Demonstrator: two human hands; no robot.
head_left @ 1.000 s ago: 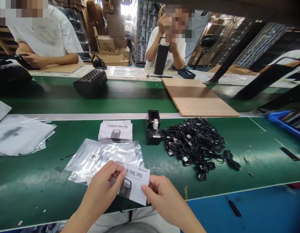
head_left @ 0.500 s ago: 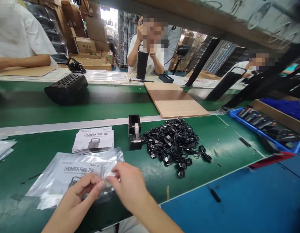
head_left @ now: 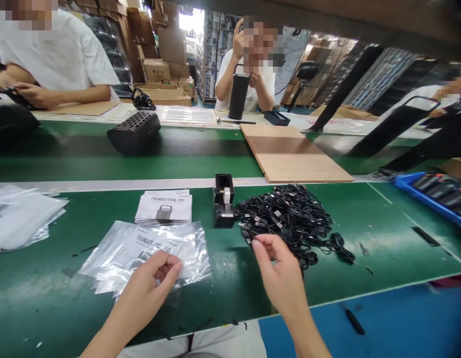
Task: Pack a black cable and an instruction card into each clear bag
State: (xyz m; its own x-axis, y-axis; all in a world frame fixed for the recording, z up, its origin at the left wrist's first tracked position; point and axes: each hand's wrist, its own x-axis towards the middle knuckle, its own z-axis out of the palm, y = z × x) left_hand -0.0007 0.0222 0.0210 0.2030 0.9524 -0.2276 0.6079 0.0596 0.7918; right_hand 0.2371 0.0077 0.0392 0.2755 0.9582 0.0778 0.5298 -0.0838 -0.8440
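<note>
My left hand (head_left: 154, 281) has thumb and fingers closed on the edge of a clear plastic bag (head_left: 195, 248). In the bag lies a printed leaflet reading "THUNDER TRAIL PRO" (head_left: 150, 242), and more bags seem stacked beneath. My right hand (head_left: 280, 271) is at the near left edge of a heap of black USB cables (head_left: 290, 211). Its thumb and forefinger are pinched at a cable's end, partly hidden by the fingers. Behind the bags sits a stack of loose leaflets (head_left: 165, 206). A black tape dispenser (head_left: 223, 201) stands between the leaflets and the cables.
More plastic bags (head_left: 25, 216) lie at the left. Across the green bench are a black speaker housing (head_left: 135, 133) and a wooden board (head_left: 293, 154). A blue tray (head_left: 431, 199) of parts is at the right. Several co-workers sit opposite; one holds an upright black speaker (head_left: 239, 97).
My right hand has left the plastic bag and moved right to the cable heap. My left hand stays at the bag. The view has shifted left.
</note>
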